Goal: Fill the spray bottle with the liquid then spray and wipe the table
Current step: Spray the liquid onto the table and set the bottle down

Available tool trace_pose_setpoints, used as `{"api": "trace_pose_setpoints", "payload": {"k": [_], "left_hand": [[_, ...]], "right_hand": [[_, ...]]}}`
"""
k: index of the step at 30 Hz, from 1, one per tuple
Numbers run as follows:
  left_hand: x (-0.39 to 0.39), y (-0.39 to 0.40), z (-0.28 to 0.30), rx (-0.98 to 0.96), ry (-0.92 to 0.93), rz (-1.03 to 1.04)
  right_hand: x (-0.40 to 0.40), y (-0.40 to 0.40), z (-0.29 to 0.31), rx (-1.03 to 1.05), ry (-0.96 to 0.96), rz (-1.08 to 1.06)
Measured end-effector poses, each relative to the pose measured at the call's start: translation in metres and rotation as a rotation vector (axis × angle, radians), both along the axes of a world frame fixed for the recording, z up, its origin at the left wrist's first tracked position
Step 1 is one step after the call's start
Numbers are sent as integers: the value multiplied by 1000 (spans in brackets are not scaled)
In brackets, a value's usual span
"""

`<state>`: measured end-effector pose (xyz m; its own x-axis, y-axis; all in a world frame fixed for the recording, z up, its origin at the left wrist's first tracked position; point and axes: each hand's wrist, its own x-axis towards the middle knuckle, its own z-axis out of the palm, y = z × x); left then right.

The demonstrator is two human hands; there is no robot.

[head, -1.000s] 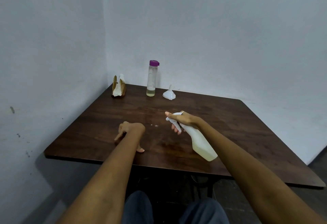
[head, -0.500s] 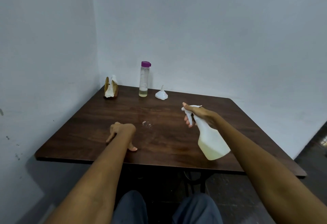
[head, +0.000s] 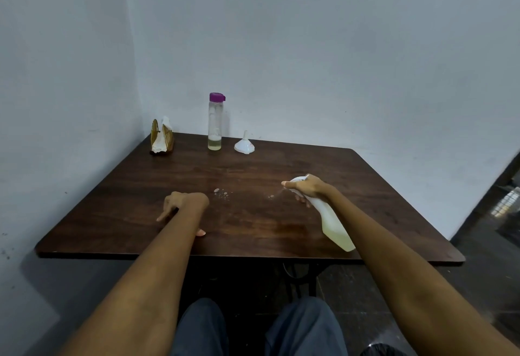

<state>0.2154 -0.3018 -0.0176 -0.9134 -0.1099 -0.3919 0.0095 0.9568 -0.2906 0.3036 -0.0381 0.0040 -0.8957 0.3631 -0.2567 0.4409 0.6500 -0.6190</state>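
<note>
My right hand (head: 309, 189) grips the neck and trigger of a white spray bottle (head: 333, 222) holding pale yellowish liquid. The bottle is tilted, nozzle pointing left over the dark wooden table (head: 253, 215). A faint mist leaves the nozzle, and small droplets (head: 222, 193) lie on the wood near the middle. My left hand (head: 184, 203) rests on the table with fingertips spread, holding nothing. A clear bottle with a purple cap (head: 215, 122) stands at the back, a little yellowish liquid in its bottom. A white funnel (head: 244, 144) sits upside down to its right.
A golden napkin holder with white tissue (head: 161, 137) stands at the table's back left corner. Pale walls close in behind and on the left. Past the table's right edge the floor is dark. My knees sit under the near edge.
My right hand has lowered and tilted the spray bottle over the right half of the table, and fresh droplets appear by its nozzle. My left hand has stayed put.
</note>
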Motion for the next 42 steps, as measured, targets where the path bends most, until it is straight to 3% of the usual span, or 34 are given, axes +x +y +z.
{"api": "trace_pose_setpoints", "payload": {"k": [4,11,14,20,23,25,28,35,39,42], "left_hand": [[2,-1,1,6,-6,-6],[5,0,5,-16,-36,15],[5,1,5,-19,-45,20],[5,2,8,-4,-49,34],[12,8,11,-124,-21,-51],[23,17,15,-144,50,-145],[36,37,20,49,167,-329],[80,126,11,911,176,-637],[113,177,-1,1059,149,-648],[122,197,-11,1083,174,-577]], "right_hand": [[-2,1,4,-90,-39,28],[1,2,-5,188,-11,-10],[2,1,-5,119,-21,-42],[12,15,29,166,244,-153],[22,16,42,108,488,-108],[26,15,42,146,532,-106],[25,11,35,260,505,-263],[37,16,30,204,425,-463],[52,36,28,90,398,-303],[64,51,22,-251,428,-184]]}}
